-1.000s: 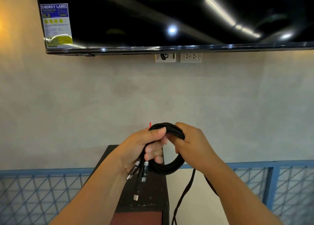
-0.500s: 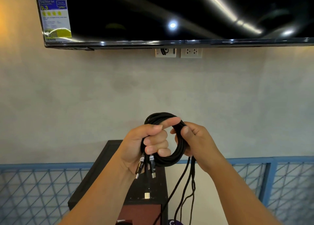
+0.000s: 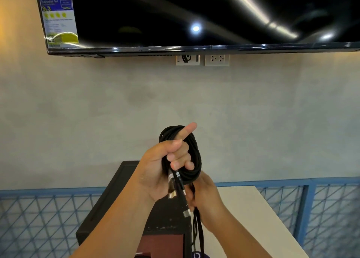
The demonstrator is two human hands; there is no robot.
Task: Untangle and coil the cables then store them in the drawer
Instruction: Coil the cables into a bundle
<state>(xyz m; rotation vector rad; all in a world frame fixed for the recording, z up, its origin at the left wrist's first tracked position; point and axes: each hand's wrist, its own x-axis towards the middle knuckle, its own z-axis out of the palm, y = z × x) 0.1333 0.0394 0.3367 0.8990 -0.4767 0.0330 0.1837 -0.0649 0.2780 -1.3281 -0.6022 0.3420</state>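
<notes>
right hand [image 3: 206, 197] drops below the coil of black cable [image 3: 191, 160]

half a second ago our right hand pinched the coil's upper side. now it sits blurred beneath it, fingers curled round the loose strands [image 3: 197, 228] that hang down. our left hand [image 3: 163, 166] clenches the coil in front of the wall, above the dark cabinet [image 3: 109, 203], forefinger now pointing up. the coil is thick and round, with many turns. metal-tipped plugs [image 3: 172, 191] dangle under the left hand.
</notes>
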